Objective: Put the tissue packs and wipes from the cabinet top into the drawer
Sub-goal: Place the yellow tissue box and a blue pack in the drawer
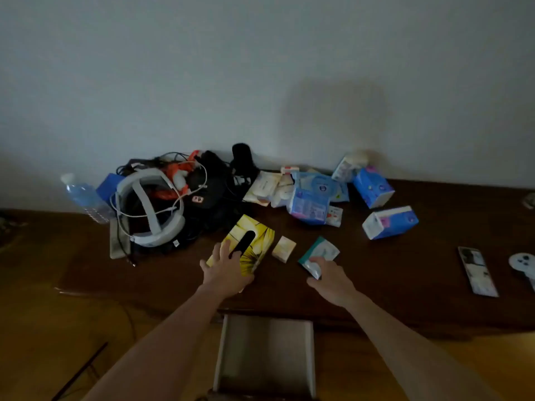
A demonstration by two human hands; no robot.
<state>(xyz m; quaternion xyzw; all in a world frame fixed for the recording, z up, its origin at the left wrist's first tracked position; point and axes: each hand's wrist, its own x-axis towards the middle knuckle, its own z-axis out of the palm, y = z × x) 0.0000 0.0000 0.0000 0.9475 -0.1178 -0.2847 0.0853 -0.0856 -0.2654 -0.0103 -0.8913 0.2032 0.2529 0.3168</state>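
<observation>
Her left hand (227, 269) lies flat on the stiff, light yellow tissue box (246, 244), while the right hand (330, 280) pinches a soft, crinkly wipes pack (318, 254) by its near edge.

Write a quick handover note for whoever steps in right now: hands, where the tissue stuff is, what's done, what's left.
Left hand: lies on the near end of the yellow tissue box, fingers spread over it; grip not clearly closed.
Right hand: pinches the near corner of the teal wipes pack.
Drawer: pulled open below the cabinet top; nothing seen inside.
Done: nothing stowed yet.
Left: those two, the small cream pack, the blue packs and blue-white boxes toward the wall.
</observation>
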